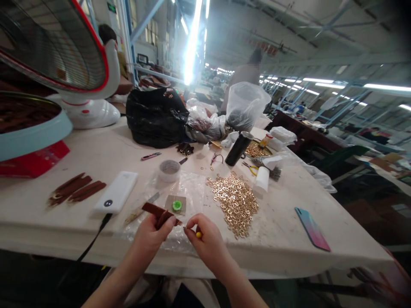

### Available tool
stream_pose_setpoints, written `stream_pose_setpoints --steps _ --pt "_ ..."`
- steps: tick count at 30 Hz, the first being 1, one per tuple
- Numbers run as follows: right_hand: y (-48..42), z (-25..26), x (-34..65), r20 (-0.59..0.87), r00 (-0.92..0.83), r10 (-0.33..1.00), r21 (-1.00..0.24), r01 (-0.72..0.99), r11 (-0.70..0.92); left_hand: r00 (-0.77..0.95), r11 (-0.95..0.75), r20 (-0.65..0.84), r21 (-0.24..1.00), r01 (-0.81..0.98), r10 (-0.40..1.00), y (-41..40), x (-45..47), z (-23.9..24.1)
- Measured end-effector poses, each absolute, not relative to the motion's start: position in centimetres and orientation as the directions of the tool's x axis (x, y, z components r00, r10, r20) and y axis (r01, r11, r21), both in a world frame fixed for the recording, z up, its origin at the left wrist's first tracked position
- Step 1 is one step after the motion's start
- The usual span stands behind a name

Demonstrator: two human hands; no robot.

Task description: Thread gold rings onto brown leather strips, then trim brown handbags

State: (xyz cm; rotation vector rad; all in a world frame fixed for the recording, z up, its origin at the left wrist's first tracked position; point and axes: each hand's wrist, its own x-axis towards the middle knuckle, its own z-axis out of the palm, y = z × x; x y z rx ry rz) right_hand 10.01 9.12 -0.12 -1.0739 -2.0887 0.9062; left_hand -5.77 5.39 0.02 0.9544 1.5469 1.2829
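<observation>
My left hand (pixel 154 231) is closed on a brown leather strap (pixel 153 209), pinching it between thumb and fingers. Close by on its right, my right hand (pixel 204 233) has thumb and forefinger pressed together near the strap's end. A small yellow-ended tool (pixel 198 235) pokes out from its curled fingers; the rest of it is hidden. Behind the hands, a green lump (pixel 177 205) sits on a small square card (pixel 182 200) over clear plastic sheeting. Right of them spreads a heap of gold metal rings (pixel 236 203).
A white power bank (pixel 117 192) with a black cable and more brown straps (pixel 72 188) lie left. A tape roll (pixel 169 170), black cylinder (pixel 238 149), yellow-handled pliers (pixel 252 168) and phone (pixel 311 229) are around. A fan (pixel 90 113) and black bag (pixel 156 117) stand behind.
</observation>
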Motion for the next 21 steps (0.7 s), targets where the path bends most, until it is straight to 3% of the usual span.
stream_pose_setpoints --steps 5,11,15,21 --pt "8.8 0.1 9.2 0.203 -0.410 0.889 -0.815 0.432 0.385 -0.340 0.100 -0.043 0.983 0.151 0.939 5.2 -5.7 0.3" --pt "9.0 0.1 9.5 0.225 -0.545 0.808 -0.760 0.421 0.496 -0.287 0.150 -0.109 0.980 0.128 0.952 5.7 -6.4 0.6" --pt "9.2 -0.5 9.3 0.110 -0.361 0.926 -0.869 0.417 0.266 -0.360 0.103 -0.035 0.980 0.172 0.932 5.3 -6.5 0.5" --pt "8.7 -1.1 7.5 -0.056 -0.258 0.964 -0.992 0.127 -0.024 -0.373 -0.069 0.193 0.944 0.322 0.907 4.2 -5.3 -0.3"
